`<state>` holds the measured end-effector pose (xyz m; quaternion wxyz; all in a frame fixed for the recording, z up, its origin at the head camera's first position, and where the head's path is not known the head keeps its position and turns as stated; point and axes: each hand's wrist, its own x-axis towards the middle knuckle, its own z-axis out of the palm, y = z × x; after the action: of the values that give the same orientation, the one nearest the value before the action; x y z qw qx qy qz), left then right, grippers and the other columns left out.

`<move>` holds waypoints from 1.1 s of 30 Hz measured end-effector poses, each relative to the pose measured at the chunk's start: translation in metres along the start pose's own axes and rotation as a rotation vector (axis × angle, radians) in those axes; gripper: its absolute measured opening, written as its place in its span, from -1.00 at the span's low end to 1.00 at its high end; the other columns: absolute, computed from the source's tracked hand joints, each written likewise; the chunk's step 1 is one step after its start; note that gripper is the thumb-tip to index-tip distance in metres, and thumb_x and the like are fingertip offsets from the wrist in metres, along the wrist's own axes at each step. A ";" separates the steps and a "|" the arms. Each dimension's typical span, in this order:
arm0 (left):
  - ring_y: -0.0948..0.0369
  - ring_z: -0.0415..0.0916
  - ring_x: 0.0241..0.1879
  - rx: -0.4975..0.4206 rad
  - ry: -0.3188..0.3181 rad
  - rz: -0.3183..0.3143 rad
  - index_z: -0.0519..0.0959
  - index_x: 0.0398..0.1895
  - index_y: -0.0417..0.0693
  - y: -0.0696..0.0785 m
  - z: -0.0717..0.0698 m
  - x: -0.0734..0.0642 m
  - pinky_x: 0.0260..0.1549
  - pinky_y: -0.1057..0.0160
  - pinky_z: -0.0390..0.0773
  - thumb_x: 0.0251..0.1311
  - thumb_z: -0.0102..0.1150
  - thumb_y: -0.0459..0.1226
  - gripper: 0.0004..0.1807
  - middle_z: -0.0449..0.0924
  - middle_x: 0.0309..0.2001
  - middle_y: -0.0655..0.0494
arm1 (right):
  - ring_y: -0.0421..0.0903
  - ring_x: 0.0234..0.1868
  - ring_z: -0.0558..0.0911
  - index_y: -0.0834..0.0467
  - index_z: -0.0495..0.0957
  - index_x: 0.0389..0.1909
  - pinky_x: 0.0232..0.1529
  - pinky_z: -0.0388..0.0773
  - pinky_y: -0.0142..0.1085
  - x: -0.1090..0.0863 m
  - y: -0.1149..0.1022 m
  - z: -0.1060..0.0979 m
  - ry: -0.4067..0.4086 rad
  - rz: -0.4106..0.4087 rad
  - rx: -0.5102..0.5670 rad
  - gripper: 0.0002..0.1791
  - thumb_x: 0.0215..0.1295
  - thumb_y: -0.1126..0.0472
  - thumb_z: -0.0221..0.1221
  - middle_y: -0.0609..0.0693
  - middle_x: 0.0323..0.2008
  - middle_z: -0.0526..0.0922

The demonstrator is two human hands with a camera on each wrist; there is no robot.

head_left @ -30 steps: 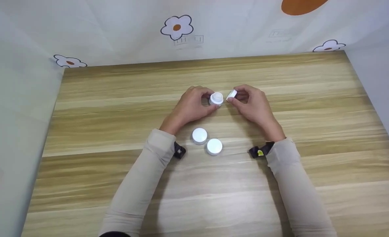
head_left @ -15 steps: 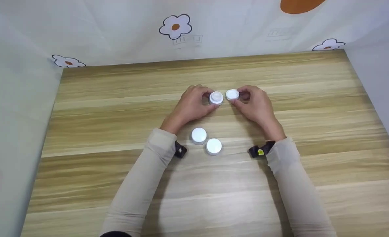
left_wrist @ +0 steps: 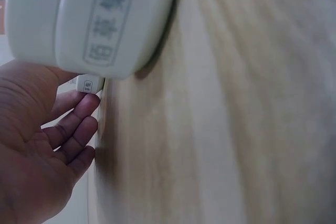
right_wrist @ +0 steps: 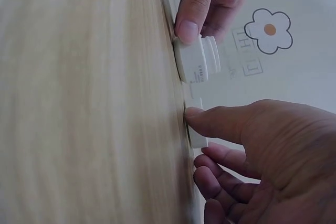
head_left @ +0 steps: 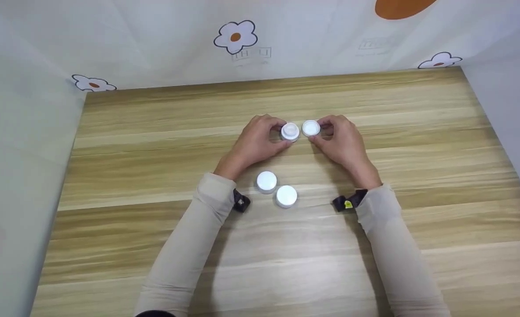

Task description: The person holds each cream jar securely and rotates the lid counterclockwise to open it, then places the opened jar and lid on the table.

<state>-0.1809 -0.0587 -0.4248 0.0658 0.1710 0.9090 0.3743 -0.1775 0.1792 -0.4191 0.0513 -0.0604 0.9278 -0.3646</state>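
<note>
My left hand (head_left: 256,139) grips a small white cream jar (head_left: 290,132) between thumb and fingers. The jar stands upright on the table with its threaded mouth uncovered. Just to its right, my right hand (head_left: 344,141) holds the round white lid (head_left: 311,128) at its edge, hollow side up. In the right wrist view the lid (right_wrist: 197,135) lies flat at the table surface, thumb on its near side. Jar and lid are close together but apart. Nearer to me stand two capped white jars (head_left: 267,181), side by side; one, with printed characters (left_wrist: 107,22), looms large in the left wrist view.
The wood-grain table (head_left: 154,246) runs up to a pale curtain (head_left: 304,39) with printed flowers at the back. A pale wall surface borders each side. Dark wrist cameras (head_left: 241,202) sit at both cuffs, beside the capped jars.
My right hand has turned the lid from tilted on edge to lying flat, hollow side up, next to the jar. The left hand and the jar have stayed in place.
</note>
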 end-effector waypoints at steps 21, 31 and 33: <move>0.09 0.53 0.37 -0.056 0.064 -0.078 0.57 0.36 -0.08 0.001 -0.017 -0.043 0.49 0.09 0.40 0.43 0.31 -0.05 -0.47 0.65 0.30 0.01 | 0.24 0.15 0.65 0.32 0.59 0.27 0.23 0.55 0.17 -0.030 -0.037 -0.024 -0.126 -0.078 -0.176 -0.42 0.40 0.01 0.34 0.30 0.12 0.67; 0.16 0.53 0.35 -0.099 0.126 0.033 0.58 0.34 -0.04 0.014 -0.024 -0.086 0.45 0.12 0.45 0.45 0.28 -0.03 -0.50 0.65 0.27 0.10 | 0.14 0.07 0.74 0.25 0.69 0.12 0.12 0.67 0.10 -0.071 -0.062 -0.021 -0.294 -0.332 -0.285 -0.48 0.37 -0.07 0.36 0.16 0.04 0.77; 0.16 0.52 0.37 -0.103 0.118 0.044 0.58 0.34 -0.02 0.017 -0.024 -0.095 0.45 0.11 0.45 0.44 0.28 -0.03 -0.50 0.65 0.28 0.12 | 0.12 0.04 0.75 0.24 0.70 0.10 0.09 0.68 0.09 -0.077 -0.064 -0.018 -0.309 -0.373 -0.307 -0.47 0.32 -0.09 0.40 0.15 0.01 0.79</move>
<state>-0.0937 -0.0973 -0.3966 0.0127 0.1650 0.8869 0.4314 -0.0993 0.1563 -0.3583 0.1146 -0.2918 0.9261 -0.2097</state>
